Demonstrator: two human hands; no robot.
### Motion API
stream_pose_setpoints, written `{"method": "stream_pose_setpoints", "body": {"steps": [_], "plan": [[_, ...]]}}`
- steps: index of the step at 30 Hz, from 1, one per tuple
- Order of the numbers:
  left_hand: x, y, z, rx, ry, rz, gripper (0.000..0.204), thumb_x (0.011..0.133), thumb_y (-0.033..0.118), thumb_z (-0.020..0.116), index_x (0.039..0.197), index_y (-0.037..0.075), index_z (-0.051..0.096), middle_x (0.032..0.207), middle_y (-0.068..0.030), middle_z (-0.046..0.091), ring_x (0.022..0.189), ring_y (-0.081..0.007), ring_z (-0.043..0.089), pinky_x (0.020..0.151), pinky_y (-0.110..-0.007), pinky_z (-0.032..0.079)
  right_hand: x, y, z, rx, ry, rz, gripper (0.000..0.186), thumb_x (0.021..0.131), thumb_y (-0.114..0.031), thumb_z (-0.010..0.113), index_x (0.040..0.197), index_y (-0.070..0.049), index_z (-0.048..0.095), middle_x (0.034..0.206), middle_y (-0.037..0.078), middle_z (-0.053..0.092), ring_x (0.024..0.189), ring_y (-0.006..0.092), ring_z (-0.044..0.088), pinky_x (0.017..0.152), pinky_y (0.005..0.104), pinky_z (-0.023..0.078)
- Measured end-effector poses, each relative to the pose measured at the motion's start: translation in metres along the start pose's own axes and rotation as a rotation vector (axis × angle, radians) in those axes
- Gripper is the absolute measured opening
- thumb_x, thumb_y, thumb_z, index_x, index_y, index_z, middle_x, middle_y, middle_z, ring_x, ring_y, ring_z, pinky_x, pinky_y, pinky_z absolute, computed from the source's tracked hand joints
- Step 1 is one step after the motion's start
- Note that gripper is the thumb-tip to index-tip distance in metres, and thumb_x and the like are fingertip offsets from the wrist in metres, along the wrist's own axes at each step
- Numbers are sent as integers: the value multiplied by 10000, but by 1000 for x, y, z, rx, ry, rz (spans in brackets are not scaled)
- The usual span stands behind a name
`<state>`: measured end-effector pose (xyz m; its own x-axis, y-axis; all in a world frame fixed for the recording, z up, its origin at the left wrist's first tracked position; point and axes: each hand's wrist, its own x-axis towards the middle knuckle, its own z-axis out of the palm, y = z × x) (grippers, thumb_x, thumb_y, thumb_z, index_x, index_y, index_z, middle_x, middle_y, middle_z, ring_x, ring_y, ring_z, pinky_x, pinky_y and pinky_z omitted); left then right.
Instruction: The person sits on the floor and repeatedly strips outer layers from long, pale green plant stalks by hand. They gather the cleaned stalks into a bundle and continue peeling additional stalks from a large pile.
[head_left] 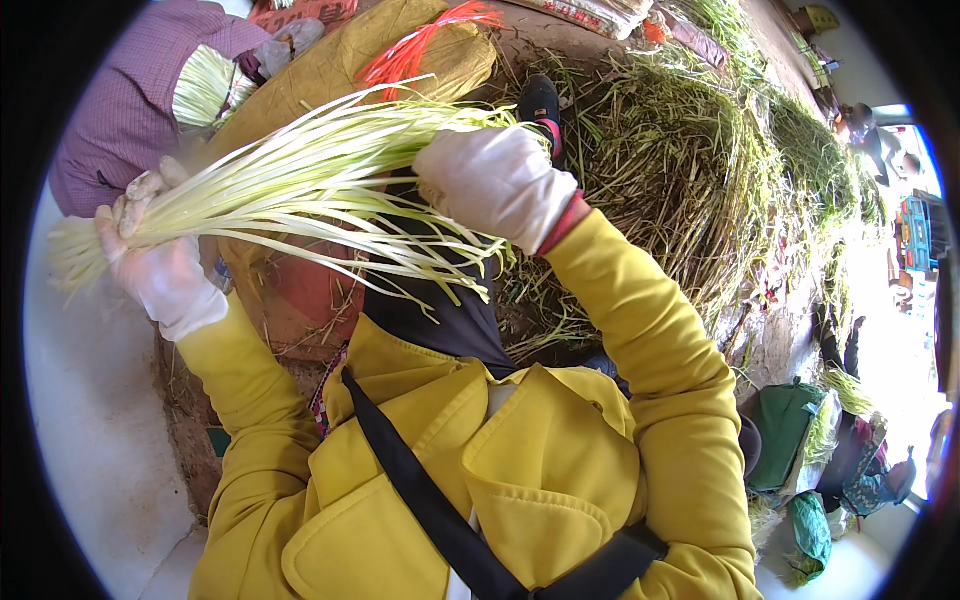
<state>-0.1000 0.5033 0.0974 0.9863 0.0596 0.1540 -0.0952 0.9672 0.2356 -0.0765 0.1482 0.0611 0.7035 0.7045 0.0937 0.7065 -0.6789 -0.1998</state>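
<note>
I hold a long bundle of pale green-white stalks (300, 185) across my front. My left hand (160, 255), in a white glove, grips the bundle near its pale root end at the left. My right hand (495, 185), also in a white glove, is closed around the leafy green part at the right. Loose thin leaves hang down from the bundle between my hands. My yellow jacket sleeves and a black shoulder strap fill the lower part of the view.
A large heap of green and dried stalks (690, 170) lies on the ground at the right. A yellow sack (330, 70) with red strings (420, 45) lies beyond the bundle. A person in a purple checked top (130, 100) sits at upper left. Green bags (785, 425) stand at lower right.
</note>
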Motion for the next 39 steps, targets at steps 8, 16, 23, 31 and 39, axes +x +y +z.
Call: {"method": "stream_pose_setpoints", "body": {"steps": [8,16,23,31,39], "plan": [[11,-31,-19,235,201,101,264,810,147,593,595,120,440,645,-18,475,863,-229,518,996,-495,358,-31,34,47,-110,6,196,142,793,-153,574,764,-68,684,712,146,668,664,323,667,571,412,519],[17,77,-37,208,275,293,448,925,346,398,552,104,350,536,-49,371,728,-260,493,905,-519,403,-180,114,85,-7,-708,887,248,860,-191,576,1043,-65,686,1038,168,681,966,315,661,829,403,526],[15,73,-35,282,336,363,403,943,342,410,632,88,386,627,-65,402,733,-259,497,882,-534,414,-148,67,37,384,237,552,182,839,-254,693,878,-77,718,777,107,692,653,237,672,617,318,523],[10,72,-29,280,252,329,342,949,321,419,710,78,398,711,-78,425,736,-255,506,866,-547,425,-82,37,100,276,-122,440,211,858,-271,591,898,-100,708,798,137,686,766,319,669,676,393,534],[11,85,-35,391,383,394,265,845,246,478,655,75,409,690,-77,449,740,-256,520,870,-540,425,-161,97,89,156,-530,965,314,871,-163,581,1172,-93,641,1074,118,687,1004,277,659,868,363,519]]}}
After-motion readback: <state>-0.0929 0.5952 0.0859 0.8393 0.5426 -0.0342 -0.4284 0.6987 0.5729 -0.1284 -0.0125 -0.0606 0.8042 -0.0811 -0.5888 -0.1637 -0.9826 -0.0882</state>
